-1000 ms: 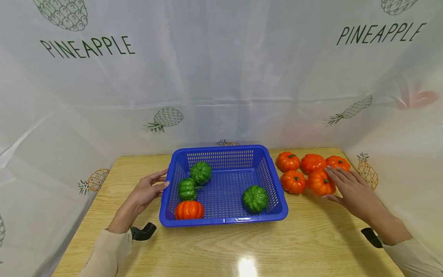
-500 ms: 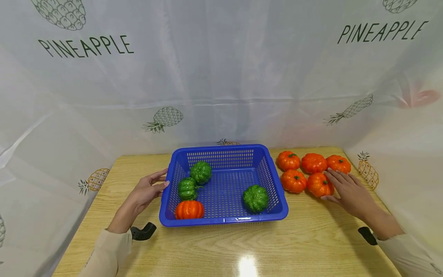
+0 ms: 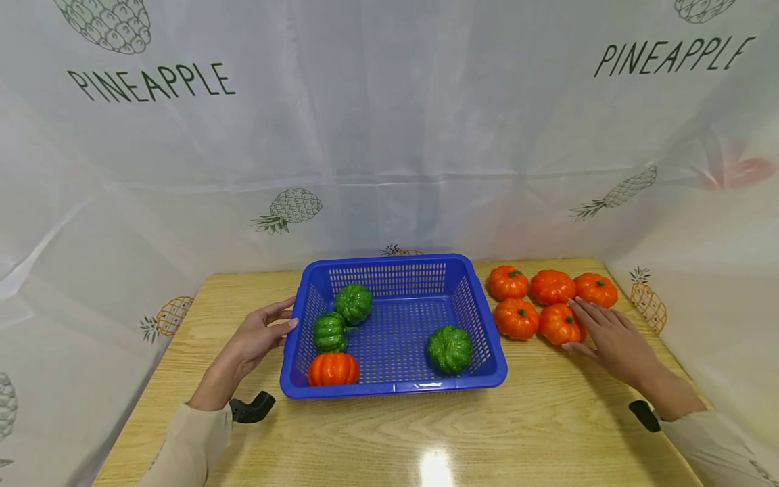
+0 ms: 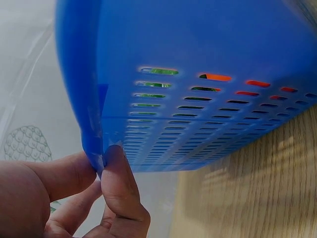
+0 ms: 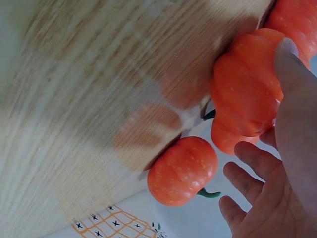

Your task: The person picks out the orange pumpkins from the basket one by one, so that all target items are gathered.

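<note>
My left hand [image 3: 258, 336] pinches the left rim of a blue plastic basket [image 3: 395, 387] between thumb and fingers; the left wrist view shows this grip on the rim [image 4: 91, 144]. Inside are three green pumpkins [image 3: 450, 350] and one orange pumpkin [image 3: 333, 369]. On the right, my right hand [image 3: 617, 338] lies over the side of a front-row orange pumpkin [image 3: 558, 325]. In the right wrist view the thumb rests against this pumpkin [image 5: 247, 82], while the other fingers [image 5: 247, 181] stretch out loosely. Its far side is partly hidden.
Several more orange pumpkins stand in two close rows right of the basket, one [image 3: 517, 318] beside the touched one and another [image 3: 596, 291] at the back right. A white pineapple-print sheet [image 3: 389, 135] hangs behind the wooden table [image 3: 365, 439].
My right hand has shifted slightly left, and the front orange pumpkin has settled lower and closer to its left neighbour. The left hand and basket have stayed put.
</note>
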A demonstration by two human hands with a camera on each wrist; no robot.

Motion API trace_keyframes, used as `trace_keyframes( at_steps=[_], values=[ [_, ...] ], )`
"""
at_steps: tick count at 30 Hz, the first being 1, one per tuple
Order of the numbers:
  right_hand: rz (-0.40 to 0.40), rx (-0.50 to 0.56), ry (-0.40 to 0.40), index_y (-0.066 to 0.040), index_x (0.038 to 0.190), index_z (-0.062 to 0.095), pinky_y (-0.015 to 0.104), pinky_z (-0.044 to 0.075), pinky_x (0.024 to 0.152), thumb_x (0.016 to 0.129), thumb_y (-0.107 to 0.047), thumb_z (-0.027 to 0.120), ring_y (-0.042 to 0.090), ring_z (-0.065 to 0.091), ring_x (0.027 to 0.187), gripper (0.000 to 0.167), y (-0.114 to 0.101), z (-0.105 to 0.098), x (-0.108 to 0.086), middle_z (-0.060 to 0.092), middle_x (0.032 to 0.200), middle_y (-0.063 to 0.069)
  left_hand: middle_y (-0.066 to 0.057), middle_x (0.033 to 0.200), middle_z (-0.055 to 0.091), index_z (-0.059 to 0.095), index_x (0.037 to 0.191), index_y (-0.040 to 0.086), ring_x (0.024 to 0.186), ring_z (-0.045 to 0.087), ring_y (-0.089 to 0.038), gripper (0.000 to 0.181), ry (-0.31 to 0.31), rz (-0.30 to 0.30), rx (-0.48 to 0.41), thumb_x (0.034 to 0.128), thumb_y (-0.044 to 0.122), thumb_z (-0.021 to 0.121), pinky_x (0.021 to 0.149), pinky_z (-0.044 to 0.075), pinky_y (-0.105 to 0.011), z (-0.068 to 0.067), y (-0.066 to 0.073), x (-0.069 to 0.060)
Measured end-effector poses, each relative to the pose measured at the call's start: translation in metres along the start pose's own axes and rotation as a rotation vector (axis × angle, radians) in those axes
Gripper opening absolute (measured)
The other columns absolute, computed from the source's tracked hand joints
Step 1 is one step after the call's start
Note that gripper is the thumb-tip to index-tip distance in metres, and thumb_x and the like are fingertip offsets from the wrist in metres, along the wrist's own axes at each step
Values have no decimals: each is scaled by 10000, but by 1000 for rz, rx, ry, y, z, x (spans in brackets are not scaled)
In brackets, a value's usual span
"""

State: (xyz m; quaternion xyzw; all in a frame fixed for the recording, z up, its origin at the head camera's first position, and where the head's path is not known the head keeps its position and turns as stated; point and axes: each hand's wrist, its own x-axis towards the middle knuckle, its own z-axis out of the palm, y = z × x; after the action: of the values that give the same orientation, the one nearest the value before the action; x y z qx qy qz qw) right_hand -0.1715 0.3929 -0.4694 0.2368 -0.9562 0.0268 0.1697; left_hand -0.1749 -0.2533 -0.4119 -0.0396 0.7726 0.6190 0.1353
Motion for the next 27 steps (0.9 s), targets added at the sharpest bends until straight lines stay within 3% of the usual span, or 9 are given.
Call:
trace_keyframes(
  at_steps=[9,15,21,27],
  values=[
    [13,17,-7,32,1551,469,711,420,1021,975,-457,732,531,530,1298,801,0,5,-2,542,1477,314,-300,1472,460,296,1651,-10,881,676,-77,637,1,6,2,1083,51,578,794,602,-237,-1,-1,0],
    [3,35,9,53,1524,494,713,405,1031,1002,-456,702,537,518,1298,758,-1,1,1,511,1513,310,-305,1479,459,291,1653,-6,884,675,-82,645,0,7,4,1083,61,584,792,601,-241,-1,-1,-1],
    [-36,61,61,39,1550,470,714,380,1088,1001,-437,711,549,508,1295,766,-12,-18,15,499,1527,298,-309,1488,455,294,1654,0,887,675,-79,641,0,5,5,1084,56,580,794,601,-242,-1,-1,-1],
    [-88,144,59,-30,1590,450,641,306,1200,936,-350,802,507,479,1352,808,-40,-49,45,485,1565,245,-322,1501,441,299,1654,4,887,676,-78,639,2,-1,-5,1084,57,581,796,600,-241,0,-1,-1]
  ],
)
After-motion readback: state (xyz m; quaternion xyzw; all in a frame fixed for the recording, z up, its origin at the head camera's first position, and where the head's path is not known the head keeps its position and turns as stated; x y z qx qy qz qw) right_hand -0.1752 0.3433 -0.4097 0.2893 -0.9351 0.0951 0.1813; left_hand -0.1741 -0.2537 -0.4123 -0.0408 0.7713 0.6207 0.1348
